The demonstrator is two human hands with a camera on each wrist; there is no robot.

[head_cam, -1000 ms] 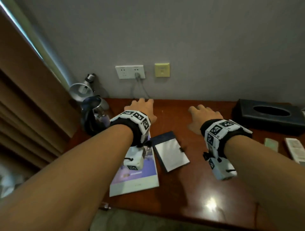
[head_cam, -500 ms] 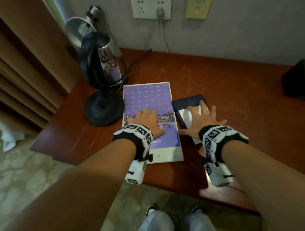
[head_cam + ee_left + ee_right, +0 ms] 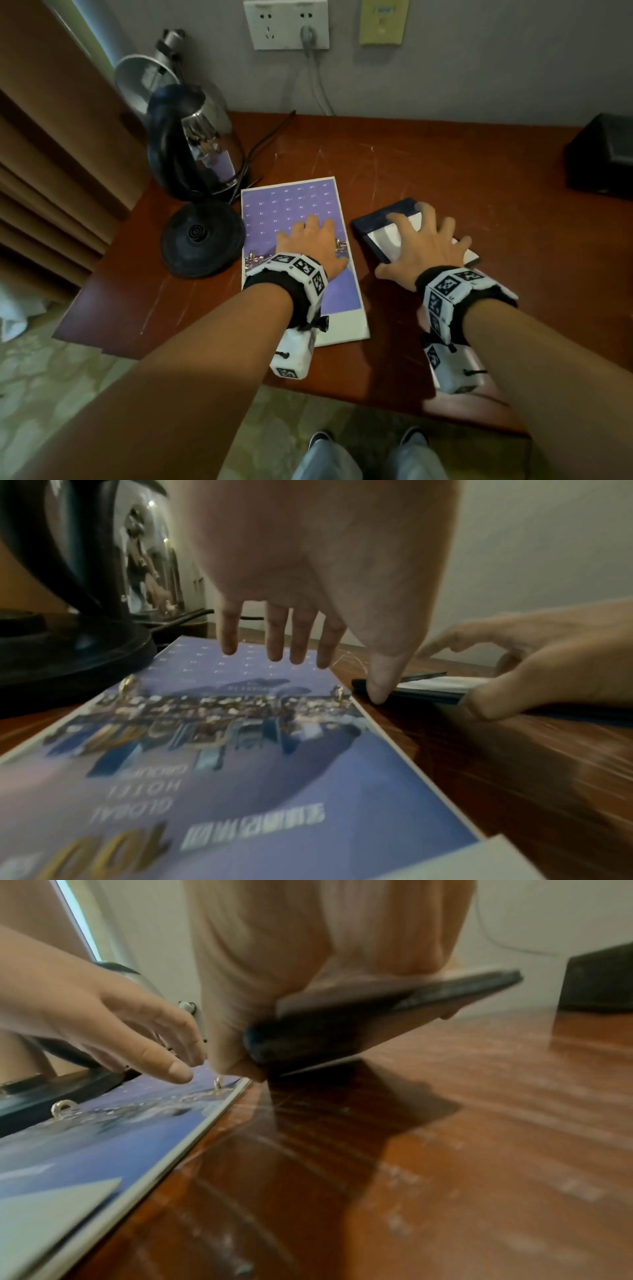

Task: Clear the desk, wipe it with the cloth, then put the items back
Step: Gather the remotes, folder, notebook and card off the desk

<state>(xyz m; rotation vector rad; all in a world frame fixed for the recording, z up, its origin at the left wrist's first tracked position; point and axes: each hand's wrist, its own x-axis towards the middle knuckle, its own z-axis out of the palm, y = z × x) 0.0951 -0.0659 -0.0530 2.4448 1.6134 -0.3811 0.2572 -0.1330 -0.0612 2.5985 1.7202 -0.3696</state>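
black box [image 3: 604, 157]: cut by right edge | notepad [image 3: 394, 1010]: motion-blurred | brochure [image 3: 240, 777]: lettering blurred

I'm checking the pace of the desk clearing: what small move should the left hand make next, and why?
Probably the left hand should grip the right edge of the purple booklet and lift it. Its fingers are straight over the booklet and grip nothing, while the right hand already holds the dark notepad tilted up off the desk.
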